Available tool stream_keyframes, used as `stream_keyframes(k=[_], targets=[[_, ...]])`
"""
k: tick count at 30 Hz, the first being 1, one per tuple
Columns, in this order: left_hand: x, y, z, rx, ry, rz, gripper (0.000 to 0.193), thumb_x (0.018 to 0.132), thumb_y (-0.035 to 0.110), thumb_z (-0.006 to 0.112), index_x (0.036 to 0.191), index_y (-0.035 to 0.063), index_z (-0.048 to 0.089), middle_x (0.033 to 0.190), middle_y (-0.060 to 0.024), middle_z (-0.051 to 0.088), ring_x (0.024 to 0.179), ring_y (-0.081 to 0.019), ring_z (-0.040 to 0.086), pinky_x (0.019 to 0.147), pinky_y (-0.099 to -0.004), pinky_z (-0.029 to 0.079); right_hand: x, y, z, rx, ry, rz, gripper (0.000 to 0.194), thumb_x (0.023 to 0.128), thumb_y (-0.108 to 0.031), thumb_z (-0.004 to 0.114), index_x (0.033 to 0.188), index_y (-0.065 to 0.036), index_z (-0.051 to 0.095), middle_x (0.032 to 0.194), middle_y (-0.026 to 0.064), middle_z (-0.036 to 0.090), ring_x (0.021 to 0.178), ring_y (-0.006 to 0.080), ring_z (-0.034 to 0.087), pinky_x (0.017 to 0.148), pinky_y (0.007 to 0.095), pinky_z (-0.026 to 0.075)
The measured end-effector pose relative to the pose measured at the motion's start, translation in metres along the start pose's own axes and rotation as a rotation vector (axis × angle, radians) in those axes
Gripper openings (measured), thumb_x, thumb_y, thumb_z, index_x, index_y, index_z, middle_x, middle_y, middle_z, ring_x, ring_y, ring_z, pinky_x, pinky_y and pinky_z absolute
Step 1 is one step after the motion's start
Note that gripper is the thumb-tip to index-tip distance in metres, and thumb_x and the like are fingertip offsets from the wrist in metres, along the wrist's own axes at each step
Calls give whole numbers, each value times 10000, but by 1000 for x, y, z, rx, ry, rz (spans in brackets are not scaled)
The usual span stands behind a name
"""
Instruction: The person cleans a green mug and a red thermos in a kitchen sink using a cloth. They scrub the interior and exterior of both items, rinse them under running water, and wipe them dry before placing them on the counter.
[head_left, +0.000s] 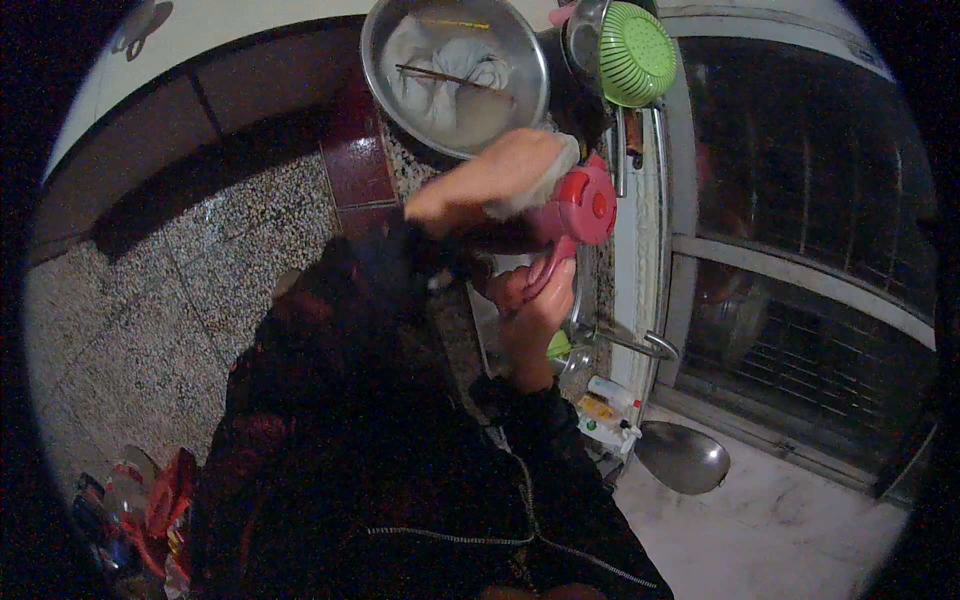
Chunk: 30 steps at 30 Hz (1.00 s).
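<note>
My left hand (536, 161) is closed on a pale, wet-looking cloth (561, 161) and rests against the upper side of a pink plastic kettle or jug. The vessel has a red and pink lid (589, 206), turned towards the window side. My right hand (544, 289) grips its pink handle (553, 268) from below. The vessel's body is mostly hidden by my left forearm and the cloth. Beneath my hands part of a metal sink (491, 330) shows, with a light green item (559, 345) near its edge.
A large steel basin (369, 71) holds whitish cloth in cloudy water, with thin sticks across it. Beside it are a green plastic colander (637, 56) and metal pots. A faucet (660, 345), bottles (611, 394) and a wok-like metal pan (684, 457) line the window side.
</note>
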<state>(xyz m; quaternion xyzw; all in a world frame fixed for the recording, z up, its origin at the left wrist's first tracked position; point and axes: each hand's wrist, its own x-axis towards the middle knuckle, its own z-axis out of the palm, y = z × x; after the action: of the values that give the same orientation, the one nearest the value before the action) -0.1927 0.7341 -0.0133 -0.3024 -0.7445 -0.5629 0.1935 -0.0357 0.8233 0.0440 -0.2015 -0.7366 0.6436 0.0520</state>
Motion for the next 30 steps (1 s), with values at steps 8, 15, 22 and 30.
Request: stream_keyframes(k=[8, 15, 22, 30], targets=[[-45, 46, 18, -95, 410, -18, 447, 766, 293, 549, 1141, 55, 503, 1157, -161, 530, 1059, -346, 518, 840, -439, 414, 0, -11, 11, 143, -18, -7, 422, 953, -452, 252, 760, -114, 415, 458, -15, 334, 348, 99, 283, 355, 242, 259], [-56, 44, 27, -97, 377, -79, 518, 809, 278, 541, 1257, 46, 419, 1293, -158, 427, 1212, -343, 392, 996, -483, 283, 3, -12, 9, 86, -42, 19, 378, 973, -415, 225, 795, -130, 399, 461, -39, 286, 336, 80, 243, 352, 216, 246], [18, 23, -17, -379, -412, -377, 409, 734, 237, 610, 1045, -15, 528, 912, -169, 597, 897, -308, 579, 704, -383, 457, 12, 1, -10, 159, -148, -20, 430, 957, -410, 289, 645, -122, 351, 473, -8, 300, 363, 115, 279, 362, 272, 259], [-8, 99, 11, -85, 318, -22, 316, 702, 215, 615, 972, 52, 591, 1113, -168, 519, 1090, -365, 461, 912, -464, 367, 34, 17, -1, -84, 629, 253, 214, 917, -270, 429, 990, -73, 470, 744, 19, 464, 553, 149, 449, 450, 276, 374]])
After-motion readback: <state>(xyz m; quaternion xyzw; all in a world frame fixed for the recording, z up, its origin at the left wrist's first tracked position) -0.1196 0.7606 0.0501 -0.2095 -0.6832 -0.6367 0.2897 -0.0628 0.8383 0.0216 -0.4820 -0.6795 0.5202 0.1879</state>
